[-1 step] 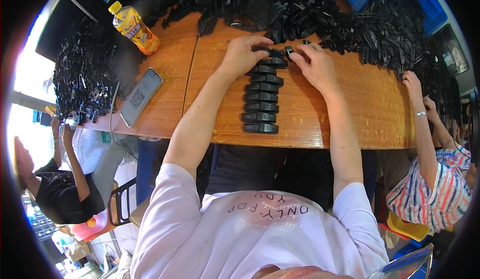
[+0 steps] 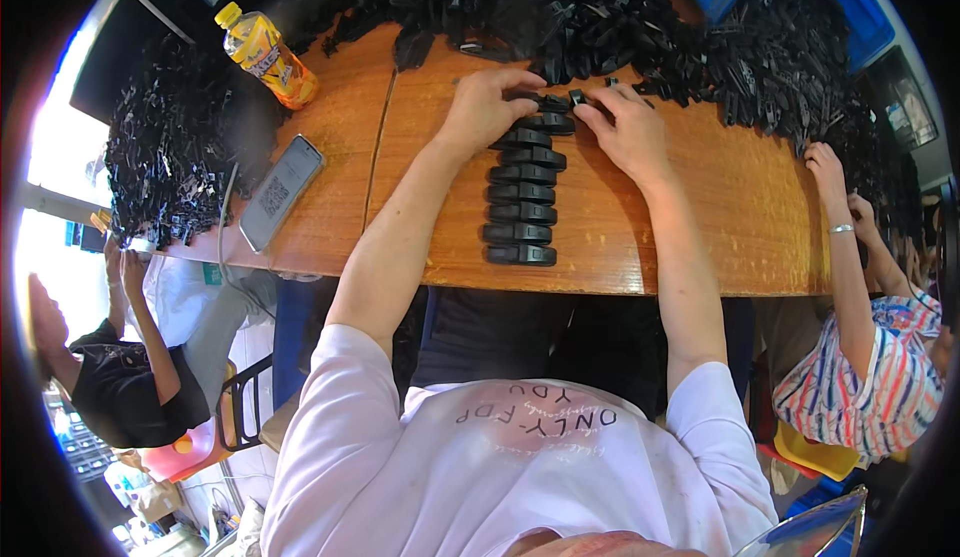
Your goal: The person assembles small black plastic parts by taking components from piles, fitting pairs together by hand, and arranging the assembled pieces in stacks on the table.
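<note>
A column of black plastic pieces [image 2: 522, 192], oblong and joined side by side, lies on the wooden table in front of me. At its far end, the thumb and fingers of my left hand [image 2: 485, 107] are curled round a black plastic piece [image 2: 553, 121]. My right hand [image 2: 632, 132] pinches a small black plastic part [image 2: 577, 98] between thumb and fingers, close to the right end of that piece. Whether the two touch, I cannot tell. The exact kind of these parts is too small to make out.
Heaps of black plastic parts [image 2: 590, 37] line the table's far side. On the left are an orange drink bottle [image 2: 270, 57], a phone [image 2: 282, 194] with a cable and another heap [image 2: 165, 157]. Co-workers sit left [image 2: 130, 382] and right [image 2: 870, 367], hands at the heaps.
My right hand has shifted slightly left, bringing the small part a little nearer the far end of the column. My left hand has stayed in place.
</note>
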Demonstrator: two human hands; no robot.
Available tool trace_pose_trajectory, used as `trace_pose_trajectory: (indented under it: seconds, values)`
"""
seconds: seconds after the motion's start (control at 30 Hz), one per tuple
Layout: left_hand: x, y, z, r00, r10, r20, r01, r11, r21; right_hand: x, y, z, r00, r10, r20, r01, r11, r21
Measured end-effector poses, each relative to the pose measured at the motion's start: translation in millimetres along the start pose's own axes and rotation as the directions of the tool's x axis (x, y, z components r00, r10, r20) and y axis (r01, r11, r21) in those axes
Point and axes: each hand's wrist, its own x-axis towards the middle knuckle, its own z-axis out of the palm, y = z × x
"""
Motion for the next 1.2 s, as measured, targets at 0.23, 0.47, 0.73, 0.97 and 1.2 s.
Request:
trace_pose_trajectory:
  seconds: [0.23, 0.47, 0.73, 0.97, 1.2]
  values:
    - [5, -2, 4, 1.0, -0.018, -0.016, 0.017, 0.998, -0.057, 14, 8, 9, 0.989, -0.135, -0.058, 0.127, 0.984, -0.122]
    - [7, -6, 1, 1.0, -0.005, 0.002, 0.005, 0.998, -0.057, 21, 2, -2, 0.954, -0.29, 0.07, 0.292, 0.956, -0.023]
    - [11, 4, 1, 0.998, -0.048, 0.051, 0.049, 0.999, -0.024, 29, 10, 14, 0.944, -0.326, 0.041, 0.319, 0.939, 0.127]
    - [11, 5, -4, 0.987, -0.041, 0.157, 0.065, 0.986, -0.154, 27, 28, 24, 0.982, -0.189, 0.015, 0.163, 0.884, 0.439]
    - [-14, 45, -5, 0.993, -0.043, 0.114, 0.015, 0.972, 0.236, 36, 33, 22, 0.977, 0.182, 0.114, -0.205, 0.642, 0.739]
